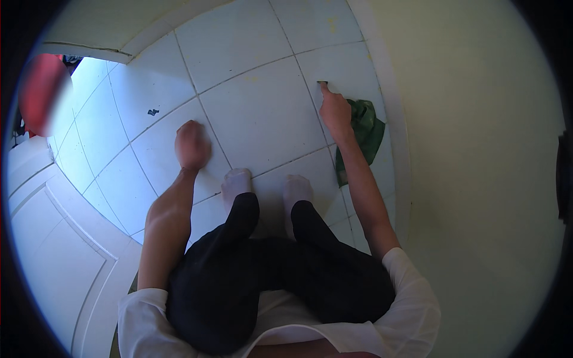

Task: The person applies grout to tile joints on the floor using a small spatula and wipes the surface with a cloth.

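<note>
My right hand (336,113) reaches forward over the tiled floor. Its index finger is stretched out, with the tip on a small dark scrap (322,82), while the other fingers curl under. A crumpled dark green cloth or bag (368,134) lies just right of that hand and partly behind the forearm. Blurred by motion, my left hand (193,146) hovers near my feet with its fingers curled in. Whatever it may hold is hidden. Ahead and to the left of it, another small dark scrap (153,112) lies on the tiles.
White floor tiles (250,107) with dark joints spread before my feet (237,182). A pale wall (477,179) runs along the right side. At the left are a white panelled door (59,250) and a blurred red thing (43,95).
</note>
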